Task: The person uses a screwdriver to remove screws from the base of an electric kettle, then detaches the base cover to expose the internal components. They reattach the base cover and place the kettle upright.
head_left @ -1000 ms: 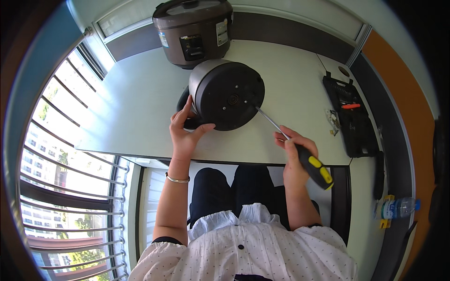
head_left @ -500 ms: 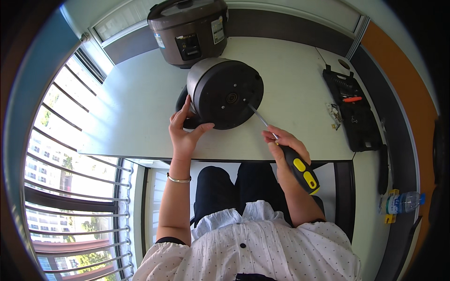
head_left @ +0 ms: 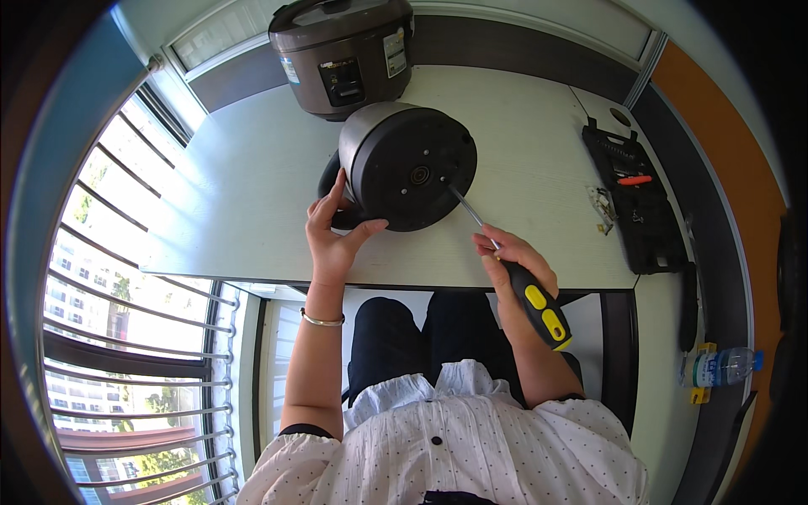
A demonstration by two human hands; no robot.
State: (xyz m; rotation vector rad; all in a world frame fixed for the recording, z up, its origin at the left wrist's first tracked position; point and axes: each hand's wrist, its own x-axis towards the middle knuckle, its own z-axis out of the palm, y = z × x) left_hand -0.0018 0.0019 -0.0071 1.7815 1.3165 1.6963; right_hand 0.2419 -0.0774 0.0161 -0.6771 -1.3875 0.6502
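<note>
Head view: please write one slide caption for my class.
Left hand holds a tilted kettle; right hand points a screwdriver at its black base.

In front of you stretches a pale, whitish table with a dark front edge. At its back, left of centre, stands a brown rice cooker, lid down. Just before it is a metal kettle, tipped over, black base facing you; whether it fully rests on the surface is unclear. To your right lies an open black tool case holding an orange-red item, with small loose parts beside it.
</note>
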